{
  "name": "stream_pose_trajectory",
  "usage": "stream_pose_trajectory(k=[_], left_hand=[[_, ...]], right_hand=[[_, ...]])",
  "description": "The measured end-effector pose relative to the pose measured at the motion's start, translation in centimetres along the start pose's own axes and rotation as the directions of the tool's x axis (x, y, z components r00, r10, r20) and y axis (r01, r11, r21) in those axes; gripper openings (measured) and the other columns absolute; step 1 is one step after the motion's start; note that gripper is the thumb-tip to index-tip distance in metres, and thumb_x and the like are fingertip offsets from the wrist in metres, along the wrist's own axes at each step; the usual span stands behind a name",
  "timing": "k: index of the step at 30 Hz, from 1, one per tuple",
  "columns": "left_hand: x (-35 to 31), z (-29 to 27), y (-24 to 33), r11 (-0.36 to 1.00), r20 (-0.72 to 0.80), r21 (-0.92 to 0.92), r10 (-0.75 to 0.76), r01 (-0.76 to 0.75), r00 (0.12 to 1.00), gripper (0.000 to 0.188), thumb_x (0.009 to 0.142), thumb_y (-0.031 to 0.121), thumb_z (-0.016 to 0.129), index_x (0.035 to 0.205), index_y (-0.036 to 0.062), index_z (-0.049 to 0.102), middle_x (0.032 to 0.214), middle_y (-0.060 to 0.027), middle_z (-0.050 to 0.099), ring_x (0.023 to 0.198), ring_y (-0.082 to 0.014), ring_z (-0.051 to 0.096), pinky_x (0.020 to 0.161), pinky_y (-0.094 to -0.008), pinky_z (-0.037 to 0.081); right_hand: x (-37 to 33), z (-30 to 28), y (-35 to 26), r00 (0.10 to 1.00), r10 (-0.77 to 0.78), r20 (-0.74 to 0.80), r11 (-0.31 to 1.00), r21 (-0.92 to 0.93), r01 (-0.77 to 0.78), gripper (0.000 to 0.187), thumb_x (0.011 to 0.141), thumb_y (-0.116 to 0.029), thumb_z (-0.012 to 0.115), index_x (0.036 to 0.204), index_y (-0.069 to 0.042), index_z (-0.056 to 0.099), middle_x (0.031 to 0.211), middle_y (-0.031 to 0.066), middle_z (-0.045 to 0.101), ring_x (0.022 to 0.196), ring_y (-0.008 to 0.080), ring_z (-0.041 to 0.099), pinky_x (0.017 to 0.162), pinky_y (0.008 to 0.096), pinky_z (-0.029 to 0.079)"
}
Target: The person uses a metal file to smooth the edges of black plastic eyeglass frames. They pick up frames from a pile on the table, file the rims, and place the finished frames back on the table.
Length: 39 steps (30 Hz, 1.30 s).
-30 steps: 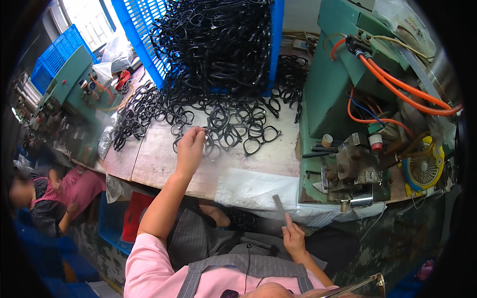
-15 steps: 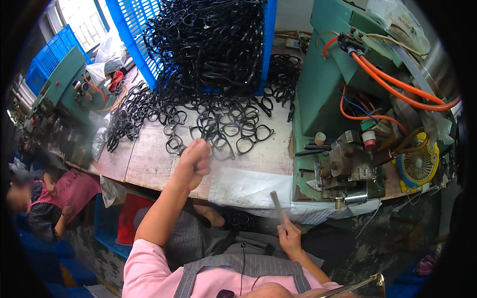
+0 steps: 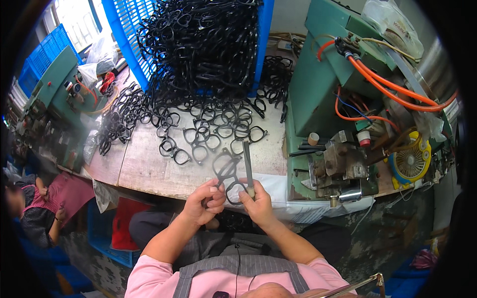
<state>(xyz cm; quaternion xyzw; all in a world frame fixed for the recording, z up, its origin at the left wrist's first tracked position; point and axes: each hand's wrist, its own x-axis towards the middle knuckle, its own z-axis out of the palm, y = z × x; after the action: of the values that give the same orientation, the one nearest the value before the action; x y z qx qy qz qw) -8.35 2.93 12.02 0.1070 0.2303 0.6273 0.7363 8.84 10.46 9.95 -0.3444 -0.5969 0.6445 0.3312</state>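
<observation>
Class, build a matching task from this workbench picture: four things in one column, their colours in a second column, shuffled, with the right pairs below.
Things:
1. eyeglass frame held in the left hand
2. crate
3. hoses
4. small fan

Colours:
A. orange
B. yellow
C. black
D. blue

Pairs: 1-C, 2-D, 3-A, 4-B

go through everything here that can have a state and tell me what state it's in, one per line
Left hand: closed on the frame's lower end.
Right hand: gripping the file's handle.
Frame: black, lifted above the bench edge, between both hands.
File: upright, beside the frame.
Crate: tipped, frames spilling out.
Loose frames: scattered flat on the bench.
Fan: cannot tell if running.
</observation>
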Motion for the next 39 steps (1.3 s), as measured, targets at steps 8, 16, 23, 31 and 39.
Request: stream_pose_trajectory(k=[8,16,23,31,39], left_hand=[[-2.4,0.5,0.5,0.988,0.029,-0.133,0.078,-0.074,0.997,0.017,0.080,0.011,0.056,0.094,0.0019,0.053,0.066,0.0034,0.039,0.052,-0.0047,0.034,0.045,-0.0195,0.027],[-5.5,2.3,1.1,1.000,-0.141,-0.018,0.018,-0.021,0.990,0.020,0.074,0.006,0.060,0.091,0.0002,0.053,0.067,0.0018,0.042,0.052,-0.0057,0.034,0.047,-0.0213,0.026],[-6.5,3.7,1.2,0.970,-0.064,-0.236,0.052,-0.066,0.997,0.020,0.072,0.009,0.060,0.088,0.0006,0.052,0.065,0.0012,0.042,0.052,-0.0063,0.036,0.046,-0.0201,0.028],[-6.3,0.7,-0.8,0.985,-0.125,-0.175,-0.030,0.008,0.992,0.017,0.076,0.014,0.058,0.089,0.0030,0.054,0.062,0.0025,0.038,0.049,-0.0069,0.033,0.043,-0.0216,0.026],[-4.3,6.4,7.3,0.475,-0.017,-0.196,0.873,-0.858,0.487,0.017,0.079,0.013,0.056,0.074,0.0093,0.039,0.062,0.0020,0.029,0.051,-0.0094,0.028,0.044,-0.0241,0.026]], right_hand=[[-0.8,0.1,-4.4,0.963,-0.259,0.071,0.910,-0.317,0.268,0.026,0.086,-0.006,0.063,0.111,-0.001,0.058,0.076,0.0124,0.062,0.064,0.0186,0.060,0.061,0.0303,0.049],[-2.8,-1.9,-7.7,0.920,-0.362,0.151,0.786,-0.481,0.388,0.028,0.081,-0.005,0.070,0.107,-0.001,0.063,0.079,0.0092,0.065,0.064,0.0152,0.060,0.061,0.0274,0.049],[-3.7,0.8,-5.4,0.996,-0.082,-0.036,0.963,-0.260,0.070,0.020,0.083,-0.008,0.069,0.100,-0.002,0.060,0.067,0.0087,0.059,0.056,0.0146,0.056,0.053,0.0290,0.045],[-3.8,-1.4,-2.5,0.971,-0.239,0.000,0.871,-0.442,0.215,0.015,0.083,-0.008,0.068,0.094,0.000,0.060,0.064,0.0109,0.059,0.056,0.0168,0.058,0.054,0.0302,0.046],[-5.1,3.5,-0.5,0.972,0.233,-0.031,0.964,-0.121,-0.235,0.017,0.086,-0.008,0.066,0.098,-0.002,0.057,0.073,0.0047,0.064,0.062,0.0068,0.056,0.055,0.0236,0.045]])
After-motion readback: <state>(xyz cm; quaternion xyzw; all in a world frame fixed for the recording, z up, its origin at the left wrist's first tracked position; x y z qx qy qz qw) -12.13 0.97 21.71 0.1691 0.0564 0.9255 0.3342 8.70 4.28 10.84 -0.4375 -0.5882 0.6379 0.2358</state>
